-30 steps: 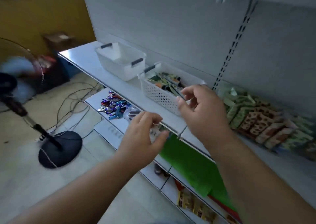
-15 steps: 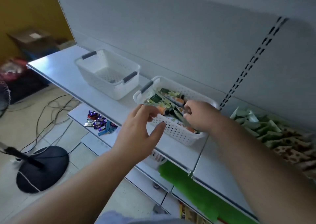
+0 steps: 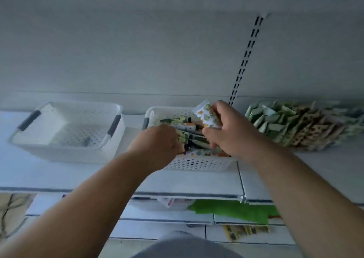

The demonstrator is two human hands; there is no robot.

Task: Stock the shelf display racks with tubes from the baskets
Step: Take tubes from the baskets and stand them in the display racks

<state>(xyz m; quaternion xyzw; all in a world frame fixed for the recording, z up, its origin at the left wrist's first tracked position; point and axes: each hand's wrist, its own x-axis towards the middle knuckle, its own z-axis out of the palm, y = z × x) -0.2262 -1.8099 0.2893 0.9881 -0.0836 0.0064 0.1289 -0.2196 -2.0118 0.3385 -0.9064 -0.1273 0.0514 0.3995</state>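
A white perforated basket (image 3: pixel 197 164) on the shelf holds several patterned tubes (image 3: pixel 189 126). My right hand (image 3: pixel 230 131) grips a white tube with green and orange print (image 3: pixel 206 114), lifted at the basket's back right. My left hand (image 3: pixel 157 145) reaches into the basket's left side, its fingers curled down among the tubes; what they hold is hidden. To the right, a row of stocked tubes (image 3: pixel 291 126) leans along the shelf.
A second white basket (image 3: pixel 65 151) with grey handles stands to the left, almost empty. The white shelf (image 3: pixel 197 181) runs under both baskets. Lower shelves show a green sheet (image 3: pixel 236 210) and packets. A slotted upright (image 3: pixel 246 57) runs up the back panel.
The view swung to face the shelf squarely. My right hand lifted a tube from the basket. My left hand moved forward into the basket's left side.
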